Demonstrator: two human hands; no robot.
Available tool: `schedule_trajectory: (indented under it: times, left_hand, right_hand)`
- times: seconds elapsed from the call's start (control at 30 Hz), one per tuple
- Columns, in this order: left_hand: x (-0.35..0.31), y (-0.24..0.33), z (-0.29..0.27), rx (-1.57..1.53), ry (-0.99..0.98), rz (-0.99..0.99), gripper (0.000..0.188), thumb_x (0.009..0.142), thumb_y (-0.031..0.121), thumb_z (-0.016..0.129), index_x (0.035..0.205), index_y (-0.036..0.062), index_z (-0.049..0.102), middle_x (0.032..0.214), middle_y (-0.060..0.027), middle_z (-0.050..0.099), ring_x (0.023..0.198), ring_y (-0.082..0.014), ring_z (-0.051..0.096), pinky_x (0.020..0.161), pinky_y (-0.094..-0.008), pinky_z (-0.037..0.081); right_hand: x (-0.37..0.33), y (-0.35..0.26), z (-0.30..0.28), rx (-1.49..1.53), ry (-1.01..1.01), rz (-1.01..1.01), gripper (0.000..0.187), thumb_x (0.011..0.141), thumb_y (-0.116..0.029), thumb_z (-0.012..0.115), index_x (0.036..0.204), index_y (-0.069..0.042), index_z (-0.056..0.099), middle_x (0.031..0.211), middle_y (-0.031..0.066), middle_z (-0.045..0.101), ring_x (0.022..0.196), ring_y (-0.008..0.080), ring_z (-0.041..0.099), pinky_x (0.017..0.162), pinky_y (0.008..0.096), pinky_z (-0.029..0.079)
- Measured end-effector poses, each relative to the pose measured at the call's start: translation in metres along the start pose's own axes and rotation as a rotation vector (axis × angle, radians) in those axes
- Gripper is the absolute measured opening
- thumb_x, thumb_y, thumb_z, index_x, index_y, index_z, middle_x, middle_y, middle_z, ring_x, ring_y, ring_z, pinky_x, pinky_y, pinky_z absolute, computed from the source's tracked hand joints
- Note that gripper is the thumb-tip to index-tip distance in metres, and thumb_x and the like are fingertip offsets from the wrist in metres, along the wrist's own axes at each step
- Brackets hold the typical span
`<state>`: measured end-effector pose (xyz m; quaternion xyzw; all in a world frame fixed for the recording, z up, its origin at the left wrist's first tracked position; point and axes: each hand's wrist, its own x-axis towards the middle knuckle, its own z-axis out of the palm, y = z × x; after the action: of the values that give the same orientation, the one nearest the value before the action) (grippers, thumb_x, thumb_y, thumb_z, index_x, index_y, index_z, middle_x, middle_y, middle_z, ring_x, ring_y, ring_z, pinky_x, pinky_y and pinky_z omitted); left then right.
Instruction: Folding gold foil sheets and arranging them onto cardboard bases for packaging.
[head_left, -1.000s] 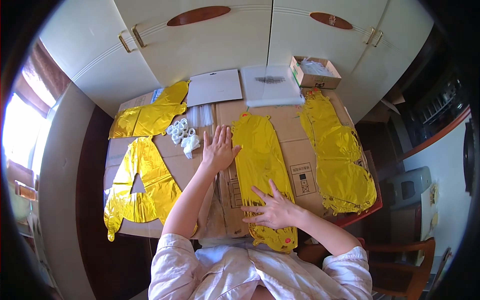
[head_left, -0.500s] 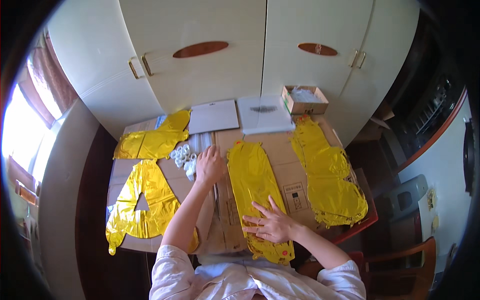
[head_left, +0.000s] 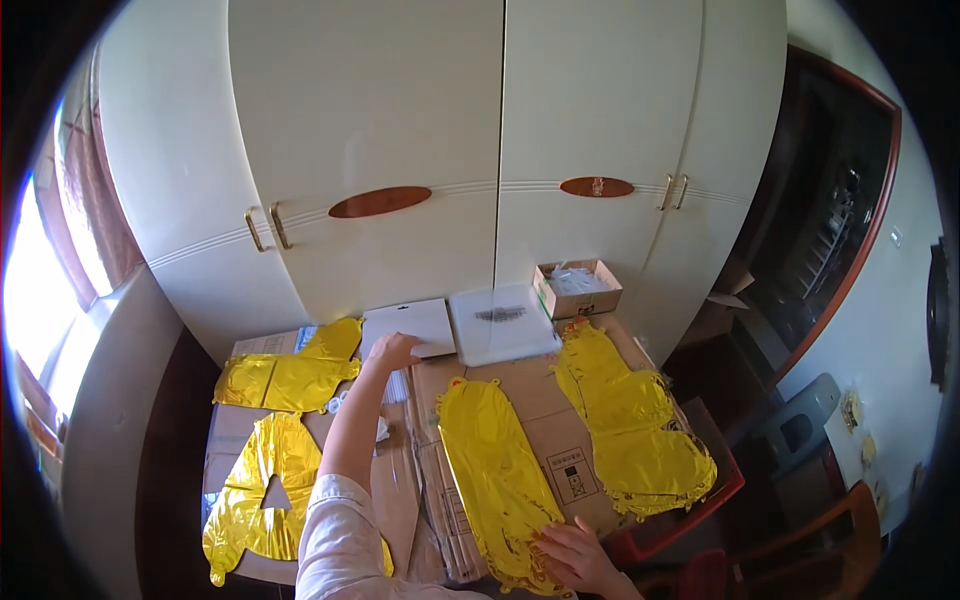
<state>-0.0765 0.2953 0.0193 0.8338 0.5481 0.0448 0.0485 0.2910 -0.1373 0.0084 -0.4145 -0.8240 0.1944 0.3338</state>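
Observation:
My left hand is stretched to the back of the table, at the near edge of a flat white box. Its fingers are bent and too small to make out, so any grip there is unclear. My right hand rests with fingers spread on the near right edge of a long, flat gold foil balloon. White tape-like rings and a bundle of thin white sticks are partly hidden by my left forearm.
Gold foil balloons lie flat on both sides: an A-shaped one, a folded one and a curvy one. A clear plastic sheet and an open carton stand by the white cabinet. Cardboard covers the table.
My left hand has moved away from the white rings and sticks to the flat white box. My right hand has slid toward the balloon's near right edge. The view has tilted upward.

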Motion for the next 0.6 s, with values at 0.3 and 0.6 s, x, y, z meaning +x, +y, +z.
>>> schedule_trajectory:
  times: [0.3, 0.6]
  left_hand:
    - [0.008, -0.012, -0.011, -0.06, -0.017, 0.144, 0.045, 0.076, 0.042, 0.075, 0.113, 0.0156, 0.072, 0.114, -0.0088, 0.07, 0.107, -0.03, 0.064, 0.095, -0.0411, 0.049]
    - [-0.006, 0.017, -0.016, 0.227, 0.098, 0.101, 0.014, 0.089, 0.014, 0.052, 0.096, 0.0087, 0.063, 0.094, -0.0125, 0.071, 0.087, -0.032, 0.069, 0.072, -0.0434, 0.056]
  right_hand:
    - [-0.019, 0.002, 0.004, -0.062, 0.048, 0.156, 0.039, 0.084, -0.018, 0.067, 0.122, -0.013, 0.066, 0.135, 0.012, 0.056, 0.12, 0.0296, 0.056, 0.105, 0.0564, 0.034]
    - [-0.013, 0.0, 0.003, -0.065, 0.167, 0.133, 0.033, 0.081, -0.011, 0.068, 0.114, -0.01, 0.07, 0.127, 0.013, 0.06, 0.11, 0.0292, 0.06, 0.102, 0.055, 0.038]
